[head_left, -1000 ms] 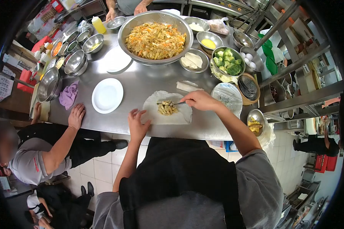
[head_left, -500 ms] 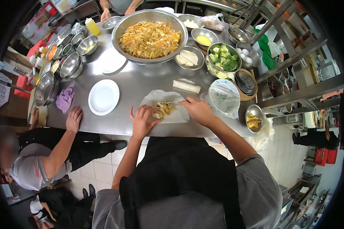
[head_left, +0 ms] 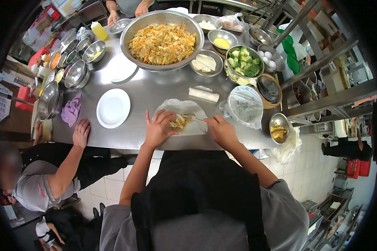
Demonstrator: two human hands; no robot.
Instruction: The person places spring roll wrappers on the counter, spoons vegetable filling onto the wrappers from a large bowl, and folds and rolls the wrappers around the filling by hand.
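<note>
A thin, pale round wrapper (head_left: 199, 129) lies flat at the near edge of the steel table, with a mound of shredded vegetable filling (head_left: 180, 121) on it. My left hand (head_left: 158, 127) rests on the wrapper's left side, fingers spread, fingertips against the filling. In my closed right hand (head_left: 222, 130) is a thin metal utensil (head_left: 199, 119). Its tip reaches the filling, and its exact kind is hard to make out. Just beyond the wrapper lies a white rolled-up roll (head_left: 204, 94).
A large perforated bowl of shredded vegetables (head_left: 161, 44) stands at the back. White plates (head_left: 113, 108) lie left; broccoli (head_left: 244, 62), eggs (head_left: 267, 58) and a plastic-covered bowl (head_left: 245, 104) right. A co-worker's hand (head_left: 81, 133) touches the table edge; another person's hands (head_left: 113, 17) are opposite.
My right hand has drawn back slightly right and toward me, showing more of the utensil. My left hand has shifted slightly, its fingers still at the filling.
</note>
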